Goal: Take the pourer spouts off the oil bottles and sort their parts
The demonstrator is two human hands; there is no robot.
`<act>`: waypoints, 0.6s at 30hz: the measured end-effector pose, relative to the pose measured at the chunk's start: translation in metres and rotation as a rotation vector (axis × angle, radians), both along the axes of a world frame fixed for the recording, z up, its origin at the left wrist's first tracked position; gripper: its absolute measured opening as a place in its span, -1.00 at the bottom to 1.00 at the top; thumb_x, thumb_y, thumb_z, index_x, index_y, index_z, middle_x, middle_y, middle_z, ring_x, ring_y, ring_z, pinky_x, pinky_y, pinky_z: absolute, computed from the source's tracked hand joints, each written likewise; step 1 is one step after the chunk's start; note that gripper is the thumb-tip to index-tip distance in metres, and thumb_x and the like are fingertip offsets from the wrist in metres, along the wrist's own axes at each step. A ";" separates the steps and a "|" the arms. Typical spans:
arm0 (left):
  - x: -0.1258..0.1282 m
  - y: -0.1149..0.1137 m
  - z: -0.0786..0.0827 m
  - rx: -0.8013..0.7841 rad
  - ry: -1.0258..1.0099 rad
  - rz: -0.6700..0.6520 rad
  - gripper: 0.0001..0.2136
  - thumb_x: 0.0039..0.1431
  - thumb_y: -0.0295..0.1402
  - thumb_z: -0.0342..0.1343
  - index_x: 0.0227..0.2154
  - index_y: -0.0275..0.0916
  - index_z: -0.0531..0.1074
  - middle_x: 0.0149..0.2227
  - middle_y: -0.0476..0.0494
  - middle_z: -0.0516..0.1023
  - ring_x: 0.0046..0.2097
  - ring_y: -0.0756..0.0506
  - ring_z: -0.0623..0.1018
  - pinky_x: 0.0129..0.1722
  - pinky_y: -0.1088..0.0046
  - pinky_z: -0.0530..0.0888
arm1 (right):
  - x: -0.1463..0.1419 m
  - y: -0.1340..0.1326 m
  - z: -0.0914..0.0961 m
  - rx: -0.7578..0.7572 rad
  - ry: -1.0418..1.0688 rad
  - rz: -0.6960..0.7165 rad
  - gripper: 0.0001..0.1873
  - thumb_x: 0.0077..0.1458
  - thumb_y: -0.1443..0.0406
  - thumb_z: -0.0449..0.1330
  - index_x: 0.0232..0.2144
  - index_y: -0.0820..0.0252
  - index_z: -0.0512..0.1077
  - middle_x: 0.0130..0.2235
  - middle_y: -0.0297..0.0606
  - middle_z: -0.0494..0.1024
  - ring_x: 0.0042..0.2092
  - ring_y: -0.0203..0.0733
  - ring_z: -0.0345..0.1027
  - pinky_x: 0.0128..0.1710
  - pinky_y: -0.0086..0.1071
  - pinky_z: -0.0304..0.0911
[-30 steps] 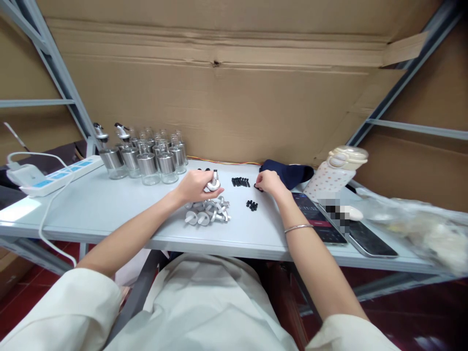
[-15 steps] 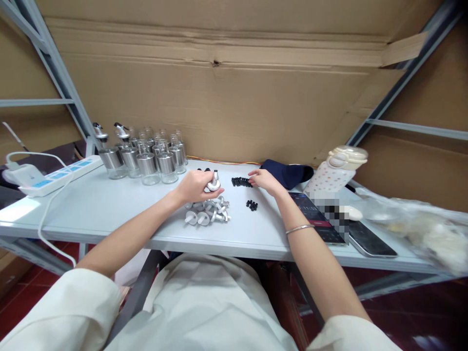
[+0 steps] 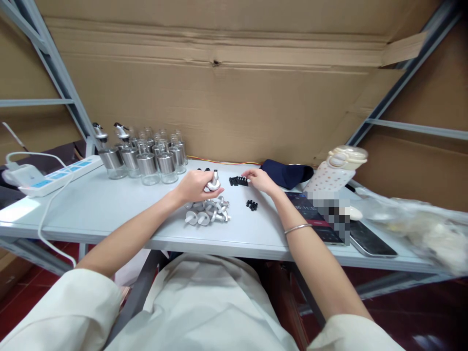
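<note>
My left hand [image 3: 199,186] is closed around a silver bottle pourer [image 3: 213,183], its black-tipped spout pointing up. Below that hand lies a heap of loose pourers [image 3: 206,213] with round pale discs. My right hand [image 3: 260,180] has its curled fingertips on the right end of a row of small black caps [image 3: 237,181]; exactly how they grip is partly hidden. Nearer me is a small cluster of black pieces [image 3: 251,205]. A few dark pieces show just behind my left hand.
Glass bottles with steel sleeves [image 3: 148,168] stand at the back left, two topped with pourers. A white power strip [image 3: 60,175] lies left of them. To the right are a navy cap [image 3: 287,174], a dotted drink bottle [image 3: 333,170], phones [image 3: 371,239] and a plastic bag [image 3: 431,234].
My right hand has shifted slightly left, and the row of black caps has slid a little left with it. My left hand keeps its hold on the pourer.
</note>
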State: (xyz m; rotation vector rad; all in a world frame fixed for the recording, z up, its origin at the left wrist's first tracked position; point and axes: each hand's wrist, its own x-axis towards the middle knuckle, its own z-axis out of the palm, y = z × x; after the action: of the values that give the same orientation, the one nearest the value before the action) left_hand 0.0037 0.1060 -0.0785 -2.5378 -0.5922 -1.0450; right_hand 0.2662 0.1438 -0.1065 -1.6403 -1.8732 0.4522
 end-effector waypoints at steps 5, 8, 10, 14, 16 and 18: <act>0.000 -0.001 0.001 0.010 0.002 -0.002 -0.64 0.18 -0.07 -0.13 -0.51 -0.25 0.30 -0.63 -0.01 0.39 -0.60 0.03 0.38 -0.55 0.52 0.23 | -0.003 -0.002 -0.001 0.066 -0.181 0.126 -0.66 0.04 0.51 0.04 -0.27 0.21 0.57 -0.10 -0.13 0.50 -0.07 -0.13 0.32 0.06 -0.30 0.12; 0.000 -0.001 0.002 -0.003 0.008 -0.001 -0.64 0.18 -0.07 -0.12 -0.52 -0.25 0.30 -0.63 -0.01 0.40 -0.59 0.03 0.38 -0.54 0.52 0.24 | -0.003 -0.002 -0.004 0.065 -0.256 0.155 -0.66 0.02 0.48 0.08 -0.23 0.17 0.57 -0.09 -0.13 0.50 -0.06 -0.08 0.31 0.07 -0.24 0.10; 0.000 -0.002 0.002 -0.011 0.014 -0.001 -0.64 0.18 -0.07 -0.12 -0.52 -0.25 0.30 -0.62 -0.02 0.41 -0.59 0.02 0.39 -0.54 0.52 0.24 | -0.003 -0.002 -0.005 0.059 -0.289 0.160 -0.67 0.02 0.47 0.09 -0.23 0.17 0.58 -0.07 -0.11 0.50 -0.05 -0.05 0.30 0.08 -0.23 0.09; -0.001 -0.002 0.001 -0.026 0.025 0.016 -0.64 0.18 -0.06 -0.13 -0.52 -0.25 0.30 -0.62 -0.03 0.41 -0.58 0.01 0.39 -0.54 0.51 0.23 | -0.004 -0.004 -0.004 0.051 -0.312 0.159 -0.69 0.03 0.46 0.09 -0.27 0.18 0.59 -0.08 -0.13 0.51 -0.07 -0.06 0.32 0.06 -0.26 0.10; -0.001 -0.002 0.001 -0.040 0.031 0.024 -0.65 0.17 -0.06 -0.12 -0.52 -0.24 0.29 -0.62 -0.02 0.40 -0.58 0.01 0.39 -0.54 0.51 0.23 | -0.004 -0.007 -0.001 0.051 -0.304 0.161 -0.70 0.02 0.47 0.08 -0.30 0.19 0.59 -0.11 -0.13 0.52 -0.09 -0.08 0.33 0.05 -0.28 0.11; 0.000 -0.002 0.002 -0.077 0.044 0.026 -0.67 0.15 -0.07 -0.09 -0.52 -0.24 0.28 -0.63 0.00 0.39 -0.59 0.01 0.38 -0.54 0.51 0.21 | -0.006 -0.011 0.005 0.056 -0.282 0.162 -0.72 0.03 0.46 0.08 -0.32 0.24 0.59 -0.14 -0.10 0.53 -0.10 -0.09 0.35 0.04 -0.29 0.12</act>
State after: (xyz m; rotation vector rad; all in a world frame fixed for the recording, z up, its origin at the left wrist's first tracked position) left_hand 0.0033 0.1035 -0.0763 -2.6048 -0.6638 -0.9720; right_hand 0.2601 0.1333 -0.1019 -1.5883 -2.2157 0.2397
